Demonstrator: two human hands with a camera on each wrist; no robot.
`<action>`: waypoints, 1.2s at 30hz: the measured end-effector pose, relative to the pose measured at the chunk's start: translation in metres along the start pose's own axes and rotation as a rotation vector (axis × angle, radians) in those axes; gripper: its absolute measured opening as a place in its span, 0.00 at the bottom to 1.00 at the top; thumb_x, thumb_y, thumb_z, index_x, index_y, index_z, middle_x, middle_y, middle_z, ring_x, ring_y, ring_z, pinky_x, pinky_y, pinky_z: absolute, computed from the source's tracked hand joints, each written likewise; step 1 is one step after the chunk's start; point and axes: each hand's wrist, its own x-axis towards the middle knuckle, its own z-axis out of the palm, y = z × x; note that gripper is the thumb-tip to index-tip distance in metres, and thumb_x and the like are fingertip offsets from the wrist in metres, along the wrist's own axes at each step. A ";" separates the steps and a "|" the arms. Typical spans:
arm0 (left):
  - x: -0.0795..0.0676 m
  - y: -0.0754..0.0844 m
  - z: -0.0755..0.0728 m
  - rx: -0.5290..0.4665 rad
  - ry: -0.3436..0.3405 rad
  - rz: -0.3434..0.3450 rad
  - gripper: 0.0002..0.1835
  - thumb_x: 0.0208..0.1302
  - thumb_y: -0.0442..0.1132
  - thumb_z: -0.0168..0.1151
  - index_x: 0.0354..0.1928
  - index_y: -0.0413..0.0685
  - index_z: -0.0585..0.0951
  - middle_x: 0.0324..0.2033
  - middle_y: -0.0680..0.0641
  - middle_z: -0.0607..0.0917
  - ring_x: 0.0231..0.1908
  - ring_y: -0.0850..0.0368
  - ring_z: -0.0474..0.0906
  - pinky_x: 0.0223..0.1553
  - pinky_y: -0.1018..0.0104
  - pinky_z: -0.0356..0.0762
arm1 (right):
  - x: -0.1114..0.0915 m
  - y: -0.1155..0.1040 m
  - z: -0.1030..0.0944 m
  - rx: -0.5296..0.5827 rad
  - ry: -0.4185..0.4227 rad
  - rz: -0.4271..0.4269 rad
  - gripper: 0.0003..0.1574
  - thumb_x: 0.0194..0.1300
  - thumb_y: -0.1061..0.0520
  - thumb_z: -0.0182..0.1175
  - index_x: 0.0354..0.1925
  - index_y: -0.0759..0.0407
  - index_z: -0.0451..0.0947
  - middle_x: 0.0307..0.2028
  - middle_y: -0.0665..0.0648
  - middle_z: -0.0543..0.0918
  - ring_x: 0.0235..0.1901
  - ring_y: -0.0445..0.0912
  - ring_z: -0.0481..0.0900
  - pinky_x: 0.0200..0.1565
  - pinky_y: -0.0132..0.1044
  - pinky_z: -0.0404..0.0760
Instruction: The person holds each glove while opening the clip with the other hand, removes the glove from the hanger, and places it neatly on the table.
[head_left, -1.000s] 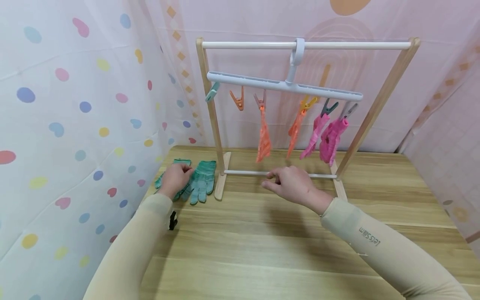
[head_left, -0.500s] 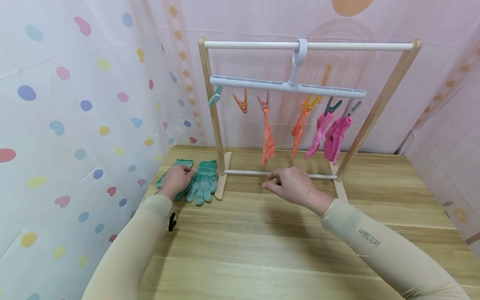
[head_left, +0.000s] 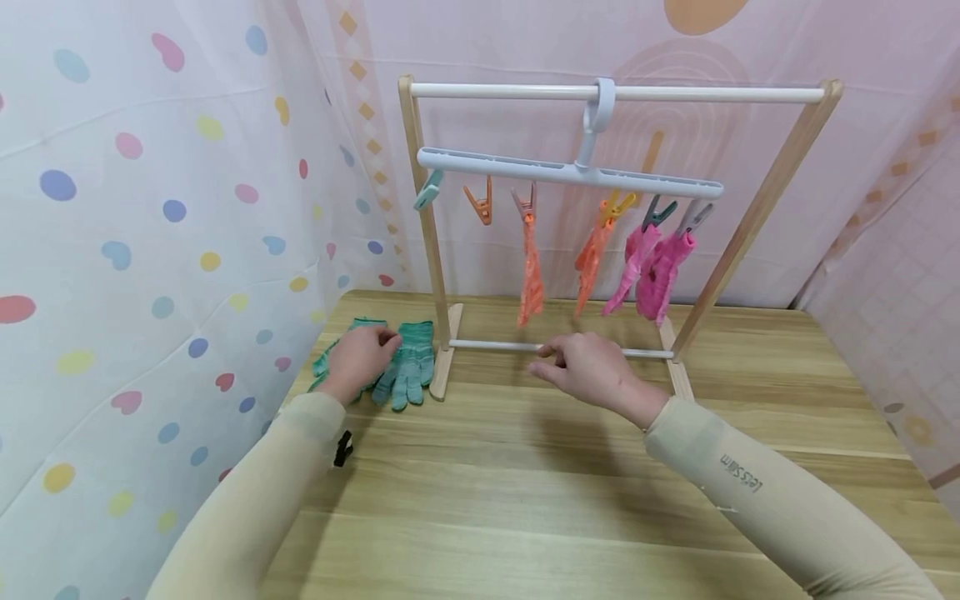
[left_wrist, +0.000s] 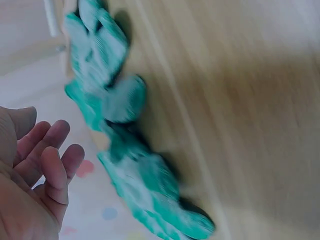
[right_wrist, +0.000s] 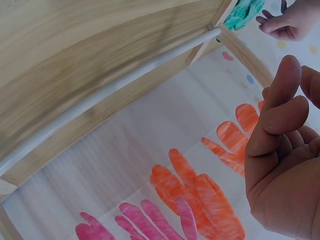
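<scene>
Two green gloves lie side by side on the table's left: the nearer-to-rack glove [head_left: 408, 367] shows its fingers, while the other glove [left_wrist: 155, 195] is partly covered by my left hand in the head view. That left hand [head_left: 362, 360] hovers over the pair, its fingers loosely bent around nothing. In front of the rack's low bar my right hand [head_left: 591, 368] floats, fingers loosely curled and holding nothing. Above it, two orange gloves [head_left: 531, 271] [right_wrist: 195, 195] and two pink gloves [head_left: 663, 275] hang by clothespins from a pale hanger [head_left: 517, 168].
A wooden rack [head_left: 429, 275] carries the hanger on its white top rod [head_left: 495, 91]. At the hanger's left end, a teal clothespin [head_left: 428, 190] and an orange clothespin [head_left: 481, 203] hold nothing. A spotted curtain [head_left: 180, 275] borders the wooden table [head_left: 510, 500] on the left.
My left hand has shifted slightly to the right over the green gloves. The right hand barely moves. The hanger and its gloves sway a little sideways.
</scene>
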 end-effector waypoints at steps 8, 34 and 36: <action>-0.009 0.039 -0.004 -0.099 0.093 0.177 0.19 0.81 0.51 0.58 0.60 0.48 0.88 0.48 0.46 0.93 0.40 0.50 0.88 0.40 0.53 0.83 | 0.005 0.001 -0.003 -0.006 0.015 0.039 0.24 0.74 0.38 0.67 0.53 0.55 0.91 0.34 0.53 0.93 0.29 0.40 0.86 0.27 0.37 0.80; -0.022 0.220 -0.092 -0.146 0.539 0.533 0.27 0.78 0.57 0.61 0.57 0.39 0.89 0.13 0.46 0.79 0.15 0.53 0.69 0.17 0.68 0.58 | 0.073 -0.038 -0.016 -0.252 0.606 0.226 0.30 0.77 0.35 0.60 0.44 0.61 0.82 0.15 0.56 0.77 0.13 0.51 0.73 0.19 0.41 0.67; -0.018 0.226 -0.094 -0.117 0.535 0.503 0.28 0.78 0.59 0.60 0.55 0.40 0.89 0.13 0.45 0.79 0.16 0.51 0.71 0.18 0.67 0.61 | 0.074 -0.036 -0.013 -0.259 0.654 0.202 0.21 0.78 0.42 0.61 0.40 0.59 0.82 0.17 0.57 0.80 0.16 0.54 0.78 0.21 0.45 0.71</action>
